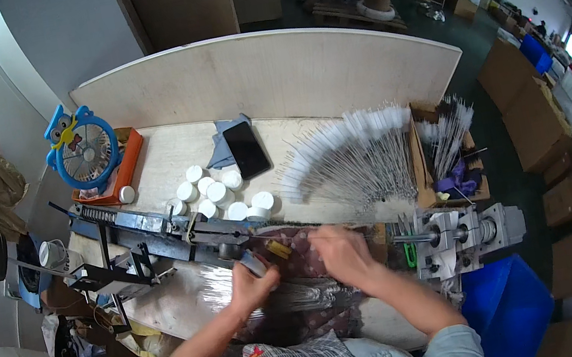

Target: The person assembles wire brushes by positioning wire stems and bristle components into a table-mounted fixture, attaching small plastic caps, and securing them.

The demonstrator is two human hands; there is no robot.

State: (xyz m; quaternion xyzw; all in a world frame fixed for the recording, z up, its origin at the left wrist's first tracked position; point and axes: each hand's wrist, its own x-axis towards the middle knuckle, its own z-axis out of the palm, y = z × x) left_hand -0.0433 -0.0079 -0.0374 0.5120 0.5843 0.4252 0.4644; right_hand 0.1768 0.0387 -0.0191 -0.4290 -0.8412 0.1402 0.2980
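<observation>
My left hand [253,288] is closed around the end of a pale grey piece [253,263] at the right end of the dark metal bench device [158,228]; its kind is unclear. Just right of it sits a small brass-yellow block [278,248]. My right hand [345,255] is slightly blurred, its fingers pinched together beside that block; what they hold is too thin or hidden to name. Below and between both hands lies a bundle of thin metal wires [306,296] on dark reddish cloth. Another shiny wire bundle [218,287] lies left of my left hand.
White-tipped wire brushes [353,148] fan out at the back right, beside a cardboard box [421,163]. White round tubs [206,189], a phone [246,149] and a blue fan [86,151] stand behind. Right are green-handled scissors [411,254], a shaft machine [466,235] and a blue bin [509,311].
</observation>
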